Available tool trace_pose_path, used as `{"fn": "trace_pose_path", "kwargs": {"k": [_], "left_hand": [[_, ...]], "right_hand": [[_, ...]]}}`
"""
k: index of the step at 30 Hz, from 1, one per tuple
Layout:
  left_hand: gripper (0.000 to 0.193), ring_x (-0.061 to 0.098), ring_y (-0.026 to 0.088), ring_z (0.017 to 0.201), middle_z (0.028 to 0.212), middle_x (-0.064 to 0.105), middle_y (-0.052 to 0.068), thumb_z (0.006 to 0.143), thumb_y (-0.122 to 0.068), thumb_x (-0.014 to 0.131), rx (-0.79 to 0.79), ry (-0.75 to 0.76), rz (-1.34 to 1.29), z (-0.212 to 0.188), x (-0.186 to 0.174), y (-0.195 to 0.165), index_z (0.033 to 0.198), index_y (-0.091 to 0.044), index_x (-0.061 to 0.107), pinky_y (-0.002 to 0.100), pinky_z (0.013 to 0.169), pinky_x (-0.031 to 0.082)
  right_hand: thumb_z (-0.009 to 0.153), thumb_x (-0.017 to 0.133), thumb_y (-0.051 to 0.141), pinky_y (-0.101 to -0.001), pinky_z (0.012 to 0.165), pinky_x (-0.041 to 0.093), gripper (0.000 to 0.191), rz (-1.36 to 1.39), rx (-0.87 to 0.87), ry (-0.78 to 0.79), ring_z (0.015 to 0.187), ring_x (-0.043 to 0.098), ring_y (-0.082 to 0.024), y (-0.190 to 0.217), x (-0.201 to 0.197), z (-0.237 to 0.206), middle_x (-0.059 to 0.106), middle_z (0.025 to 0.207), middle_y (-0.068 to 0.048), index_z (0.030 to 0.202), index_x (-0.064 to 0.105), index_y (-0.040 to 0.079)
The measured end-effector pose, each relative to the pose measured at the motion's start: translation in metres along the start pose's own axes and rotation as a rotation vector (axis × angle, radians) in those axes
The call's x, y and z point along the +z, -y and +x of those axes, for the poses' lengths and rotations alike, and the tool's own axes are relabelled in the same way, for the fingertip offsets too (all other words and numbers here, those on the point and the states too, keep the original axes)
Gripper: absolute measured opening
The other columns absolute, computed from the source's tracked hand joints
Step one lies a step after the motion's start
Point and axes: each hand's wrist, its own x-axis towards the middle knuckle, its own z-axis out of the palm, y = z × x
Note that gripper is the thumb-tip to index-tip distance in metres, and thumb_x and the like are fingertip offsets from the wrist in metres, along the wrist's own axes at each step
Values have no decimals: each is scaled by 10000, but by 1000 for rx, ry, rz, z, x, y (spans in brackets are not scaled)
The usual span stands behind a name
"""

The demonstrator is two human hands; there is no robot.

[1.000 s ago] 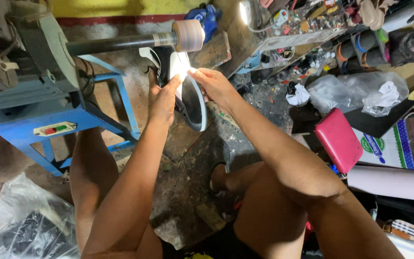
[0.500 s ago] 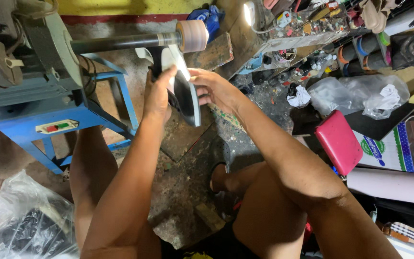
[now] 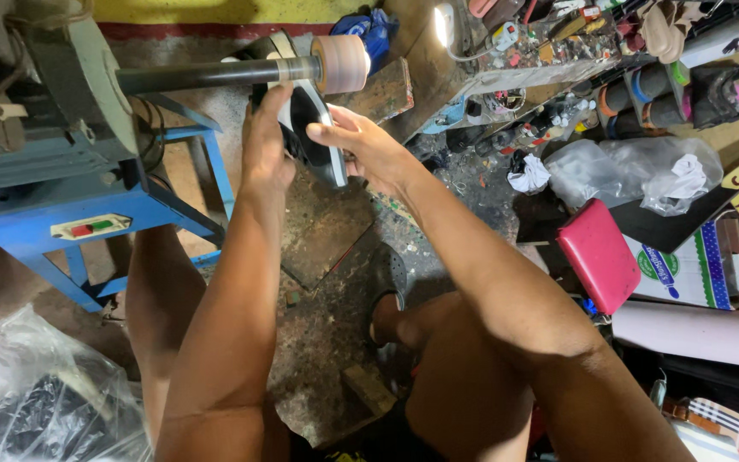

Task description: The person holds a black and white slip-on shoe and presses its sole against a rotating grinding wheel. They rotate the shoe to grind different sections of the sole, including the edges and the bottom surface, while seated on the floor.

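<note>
Pink box (image 3: pixel 599 255) beside white carton (image 3: pixel 701 269)

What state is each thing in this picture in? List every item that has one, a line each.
Left hand: gripping the shoe.
Right hand: gripping the shoe's sole edge.
Shoe: held sole out, just below the sanding drum.
Sanding drum: on the shaft's end; spin unclear.
Pink case: shut, lying tilted.
Clear plastic bag: crumpled.
</note>
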Motion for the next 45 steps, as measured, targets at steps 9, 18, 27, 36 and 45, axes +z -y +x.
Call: {"fn": "trace_pose_path", "kwargs": {"k": [9,18,27,36,45], "left_hand": [[459,724,213,922,1064,721,102,896,-335,765,81,125,-130,18,1,-2,1194,2,674,380,769,615],[506,724,231,1013,1128,724,112,899,-357,753,72,123,-120,18,0,-3,1237,9,661,392,832,625],[705,561,241,1321,1403,634,97,842,-509,729,-6,119,43,10,1,-3,1369,-54,616,434,1103,408],[682,597,275,1253,1323,650,143,835,-407,759,27,92,32,-16,8,-5,1368,-20,581,443,1045,483],[490,686,219,1011,1124,696,108,898,-261,758,77,156,-129,-28,8,4,1289,-7,608,369,863,575]], "right_hand": [[905,750,385,-188,589,529,538,43,16,-69,773,647,-15,7,1,9,683,993,30,1323,592,84],[918,761,357,-162,479,398,479,53,-14,-65,669,561,13,5,0,10,644,910,61,1282,603,87],[959,716,314,-163,594,507,442,36,-29,-33,797,606,18,12,6,-9,641,1022,47,1297,563,73],[928,716,326,-141,493,379,633,-63,-26,-59,740,531,25,19,17,-31,610,1022,52,1456,499,52],[917,717,320,-154,539,393,657,-69,-12,-31,780,521,18,20,20,-46,594,1047,59,1487,506,71]]}}
